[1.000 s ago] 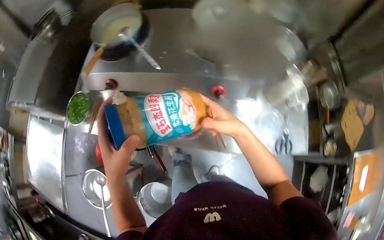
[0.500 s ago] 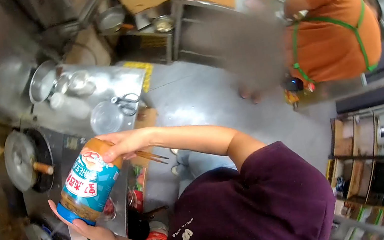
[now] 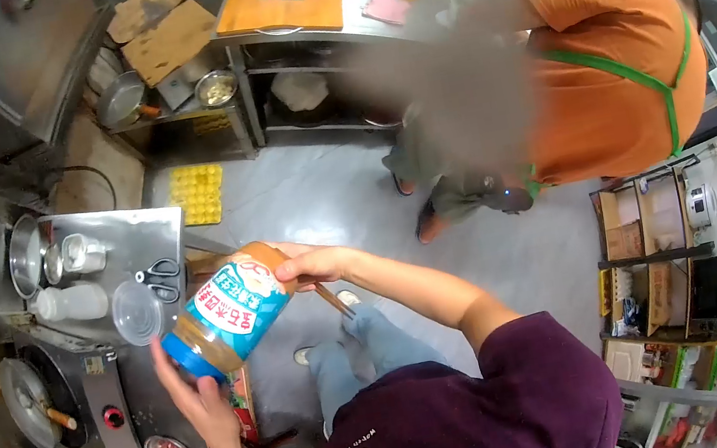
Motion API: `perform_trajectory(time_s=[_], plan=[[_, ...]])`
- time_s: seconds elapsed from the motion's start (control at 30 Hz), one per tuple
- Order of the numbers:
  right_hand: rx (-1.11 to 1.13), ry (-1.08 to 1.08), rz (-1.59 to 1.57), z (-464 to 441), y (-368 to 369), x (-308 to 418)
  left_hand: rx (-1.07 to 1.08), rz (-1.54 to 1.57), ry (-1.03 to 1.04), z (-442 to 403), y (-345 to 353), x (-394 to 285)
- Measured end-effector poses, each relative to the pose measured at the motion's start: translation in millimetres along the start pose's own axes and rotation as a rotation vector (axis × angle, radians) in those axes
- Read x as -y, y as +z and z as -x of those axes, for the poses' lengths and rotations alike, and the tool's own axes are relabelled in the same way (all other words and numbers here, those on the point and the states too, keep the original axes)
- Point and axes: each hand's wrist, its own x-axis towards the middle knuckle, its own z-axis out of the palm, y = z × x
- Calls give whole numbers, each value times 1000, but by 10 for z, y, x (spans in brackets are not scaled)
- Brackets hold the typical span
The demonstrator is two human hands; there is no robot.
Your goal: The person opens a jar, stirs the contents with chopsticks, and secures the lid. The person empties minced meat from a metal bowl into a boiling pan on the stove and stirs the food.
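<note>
A large peanut butter jar (image 3: 236, 307) with a teal label and blue lid is held tilted, its lid pointing down and left. My right hand (image 3: 313, 264) is closed around the jar's bottom end. A pair of brown chopsticks (image 3: 333, 300) sticks out from beneath that same hand. At the lower end, my left hand (image 3: 205, 412) has its fingers and thumb on either side of the blue lid (image 3: 192, 355). Its palm is partly visible, and the lid hides part of its grip. Just left of the lid lies a clear round plastic dish (image 3: 138, 312) on the steel counter.
Black scissors (image 3: 161, 281) and a white container (image 3: 73, 303) stand on the steel counter (image 3: 121, 232). A lidded pan (image 3: 29, 405) sits on the stove at left. A co-worker in an orange shirt (image 3: 614, 61) stands at upper right. A yellow egg tray (image 3: 197, 195) lies on the floor.
The view has turned, showing more floor and shelving. The jar has shifted right in view. My left hand has moved from cupping beneath the lid to its side, with the thumb showing.
</note>
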Motion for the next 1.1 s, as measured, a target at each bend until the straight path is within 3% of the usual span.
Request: perform_trajectory(time_s=[0.1,0.13,0.27,0.37,0.4,0.5,0.53,0.63,0.73,0.83,0.87,0.9,0.93,0.97,1.0,1.03,1.1], plan=[[-66,-29,86,186,-249,13,-76,-156,-128,-97,517,20],[-56,45,-37,243,-428,-66,-121,-191,2,-138,678,83],[-64,344,-500,485,-1024,-194,261,-426,591,-155,996,328],[-61,341,-424,543,-1364,-397,144,-71,128,-295,1298,322],[-115,297,-238,518,-1369,-354,79,76,-186,-257,1359,491],[-246,337,-118,358,-1311,-400,-161,144,-360,-266,1607,698],[-205,334,-172,309,-1421,-538,-192,66,-228,-228,1666,854],[-136,576,-398,264,-1822,-780,52,-304,259,-119,1742,1109],[-78,734,-443,316,-2132,-1059,382,-416,682,-125,1700,1433],[-192,686,-446,336,-2058,-1213,285,-384,199,-75,1635,1714],[-278,643,-436,370,-2030,-1225,191,-307,-150,-147,1691,1647],[-310,603,-450,450,-2156,-1453,102,-66,-442,-23,1765,1823],[-330,572,-466,499,-2290,-1691,-43,435,-825,-140,1802,1752],[-430,565,-166,446,-2286,-1639,3,421,-810,-128,1769,1931],[-410,383,-78,302,-2103,-1394,-66,433,-798,-153,1766,1987],[-466,366,-58,284,-2122,-1495,-126,371,-852,-164,1803,2038],[-466,403,-130,179,-2181,-1539,-237,154,-681,-65,1962,2126]])
